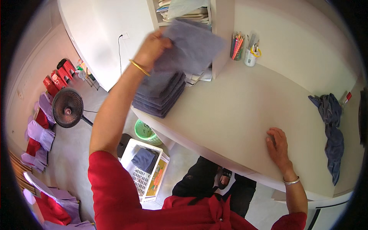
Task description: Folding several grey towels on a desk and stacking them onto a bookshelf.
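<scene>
My left hand (159, 47), with a gold bangle at its wrist, grips the edge of a folded dark grey-blue cloth (195, 46), slightly blurred. The cloth is held above a stack of similar folded cloths (161, 92) at the desk's left edge. My right hand (277, 148), wearing a silver bangle, rests on the light desktop (230, 115), fingers a little curled and apart, with no object visible in it. Right of it lies a crumpled, twisted dark cloth (333, 138).
Pencils in a holder (237, 47) and a white cup (250, 59) of tools stand at the back wall. Papers fill a shelf (214, 14). Below the desk are a green basket (146, 132) and a white crate (165, 164) holding folded cloths. A fan (67, 107) stands left.
</scene>
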{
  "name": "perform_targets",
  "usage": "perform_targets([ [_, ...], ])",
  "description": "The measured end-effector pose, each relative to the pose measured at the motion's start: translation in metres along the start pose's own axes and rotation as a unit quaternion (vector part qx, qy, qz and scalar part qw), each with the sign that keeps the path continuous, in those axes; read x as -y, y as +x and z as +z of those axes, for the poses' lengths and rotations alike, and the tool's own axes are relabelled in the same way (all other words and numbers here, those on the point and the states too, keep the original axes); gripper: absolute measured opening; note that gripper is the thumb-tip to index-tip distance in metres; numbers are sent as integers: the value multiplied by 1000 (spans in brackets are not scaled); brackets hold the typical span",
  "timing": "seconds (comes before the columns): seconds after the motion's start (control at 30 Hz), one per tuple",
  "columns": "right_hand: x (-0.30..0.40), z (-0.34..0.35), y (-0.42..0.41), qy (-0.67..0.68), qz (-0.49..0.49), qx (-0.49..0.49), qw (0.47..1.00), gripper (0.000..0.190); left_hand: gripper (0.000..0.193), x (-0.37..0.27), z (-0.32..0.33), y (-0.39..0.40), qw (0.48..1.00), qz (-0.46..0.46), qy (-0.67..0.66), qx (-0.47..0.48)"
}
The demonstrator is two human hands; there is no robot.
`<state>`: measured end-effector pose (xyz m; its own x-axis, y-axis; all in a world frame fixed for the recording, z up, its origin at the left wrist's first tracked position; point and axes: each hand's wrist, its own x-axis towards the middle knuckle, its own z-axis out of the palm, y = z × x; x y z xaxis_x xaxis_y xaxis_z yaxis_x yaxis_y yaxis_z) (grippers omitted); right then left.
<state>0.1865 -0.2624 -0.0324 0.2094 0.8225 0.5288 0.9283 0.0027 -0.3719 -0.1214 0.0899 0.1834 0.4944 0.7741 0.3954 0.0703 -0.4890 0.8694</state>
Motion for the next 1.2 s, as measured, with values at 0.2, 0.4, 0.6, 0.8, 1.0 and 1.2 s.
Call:
perform_targets([
  [0.2, 1, 0, -1, -7, 8, 6, 1000, 25, 47, 32, -73, -13, 891, 321, 319, -28],
  [0.4, 3, 0, -3, -12, 12, 8, 1000, 30, 66, 83, -98, -81, 874, 103, 416, 230],
  [0.6, 3, -1, -3, -1, 14, 14, 1000, 31, 50, 53, -95, -66, 927, 47, 316, 198],
  [0.8, -5, 8, -7, -12, 5, -14, 1000, 32, 68, 112, -60, -39, 849, 44, 503, 155],
  [1.0, -9, 12, -10, -2, -21, -48, 999, 26, 61, 181, -128, 22, 910, 45, 359, 203],
  [1.2, -18, 15, -15, -17, -32, -30, 999, 30, 60, 233, -158, 65, 852, 28, 522, 33],
])
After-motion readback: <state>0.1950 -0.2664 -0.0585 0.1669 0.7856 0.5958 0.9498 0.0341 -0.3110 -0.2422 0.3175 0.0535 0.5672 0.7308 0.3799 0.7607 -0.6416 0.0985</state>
